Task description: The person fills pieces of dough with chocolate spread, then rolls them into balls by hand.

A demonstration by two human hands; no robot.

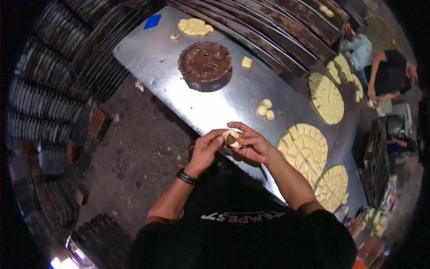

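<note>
Both my hands meet over the near edge of a steel table (152, 54) and together pinch one piece of pale dough (232, 139) wrapped around a dark brown filling. My left hand (205, 150) grips it from the left, and my right hand (253, 143) cups it from the right and above. Three finished dough balls (264, 110) lie on the table just beyond my hands. A round tub of dark brown filling (205, 62) stands farther along the table.
Scored round discs of dough (304, 148) lie to my right, with more (327, 98) farther back. A flat dough piece (195, 27) and a blue card (152, 21) sit at the far end. Stacked dark trays (49, 103) line the left. Another person (389, 76) crouches at far right.
</note>
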